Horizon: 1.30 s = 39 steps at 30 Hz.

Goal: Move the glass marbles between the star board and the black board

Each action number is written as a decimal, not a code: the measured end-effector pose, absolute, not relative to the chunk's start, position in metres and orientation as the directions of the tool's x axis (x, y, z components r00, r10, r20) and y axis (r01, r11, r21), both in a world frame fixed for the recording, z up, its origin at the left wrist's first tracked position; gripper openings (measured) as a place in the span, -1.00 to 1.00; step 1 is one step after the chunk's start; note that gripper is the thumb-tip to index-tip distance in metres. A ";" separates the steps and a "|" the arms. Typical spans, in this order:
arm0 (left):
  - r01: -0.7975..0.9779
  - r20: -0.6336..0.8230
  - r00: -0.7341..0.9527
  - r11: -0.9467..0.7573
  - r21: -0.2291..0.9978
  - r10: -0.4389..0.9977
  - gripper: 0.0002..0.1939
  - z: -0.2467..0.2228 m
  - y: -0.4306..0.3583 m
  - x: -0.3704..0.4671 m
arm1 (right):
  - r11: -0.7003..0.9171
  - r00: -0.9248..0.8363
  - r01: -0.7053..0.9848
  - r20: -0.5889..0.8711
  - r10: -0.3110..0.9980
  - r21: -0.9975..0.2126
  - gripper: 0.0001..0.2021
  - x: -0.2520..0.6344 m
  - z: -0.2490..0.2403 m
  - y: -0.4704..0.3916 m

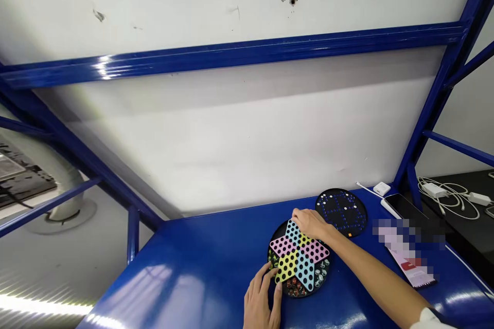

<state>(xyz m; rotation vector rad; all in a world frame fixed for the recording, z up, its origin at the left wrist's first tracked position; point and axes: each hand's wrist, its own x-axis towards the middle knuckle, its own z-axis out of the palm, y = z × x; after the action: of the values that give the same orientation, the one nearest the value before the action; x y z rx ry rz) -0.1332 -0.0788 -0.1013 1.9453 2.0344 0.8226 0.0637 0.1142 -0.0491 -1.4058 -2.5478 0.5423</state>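
Toward the right of the blue tabletop, a star-shaped game board lay within a round black tray, its pink, yellow and light-blue points dotted with black holes. Between those points sat small loose pieces: greenish ones on the left, reddish-brown ones on the near side, and clear or whitish ones on the right. The right hand reached across from the right, over the star's far end, with its fingers bent and bunched together; whether they pinched anything could not be told. The left hand was at the tray's near left edge, its fingers loosely parted and its thumb held away from them, with no piece visible in its grasp. Just beyond the right hand, a black disc carried blue dots, a few white ones and an orange square. Farther right were a white charger, a dark phone and a partly blurred pinkish box, while white cables lay tangled on a dark surface beside the table
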 end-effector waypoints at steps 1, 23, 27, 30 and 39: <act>0.851 0.226 -0.109 -0.027 0.524 0.968 -0.58 -0.102 -0.079 -0.133 | 0.520 -0.572 0.762 -0.027 0.819 -0.386 -0.72 0.048 -0.047 0.112; 0.843 0.238 -0.087 -0.056 0.534 0.967 -0.59 -0.096 -0.080 -0.131 | 0.697 -0.704 0.703 -0.005 0.710 -0.140 -0.71 -0.011 -0.056 0.099; 0.845 0.249 -0.071 -0.074 0.529 0.966 -0.60 -0.095 -0.080 -0.130 | 0.701 -0.705 0.701 0.026 0.709 -0.132 -0.72 -0.010 -0.062 0.097; 0.844 0.240 -0.073 -0.068 0.532 0.968 -0.61 -0.097 -0.079 -0.131 | 0.708 -0.712 0.693 0.029 0.702 -0.133 -0.70 -0.011 -0.065 0.098; 0.846 0.239 -0.053 -0.083 0.526 0.970 -0.62 -0.103 -0.080 -0.135 | 0.720 -0.723 0.673 0.054 0.689 -0.167 -0.68 -0.017 -0.060 0.106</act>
<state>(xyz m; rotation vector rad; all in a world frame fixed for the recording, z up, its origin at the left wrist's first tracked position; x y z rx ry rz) -0.1346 -0.0795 -0.1030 1.9978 1.9655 0.8323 -0.0167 0.1063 -0.0601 -1.1161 -2.8084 0.2064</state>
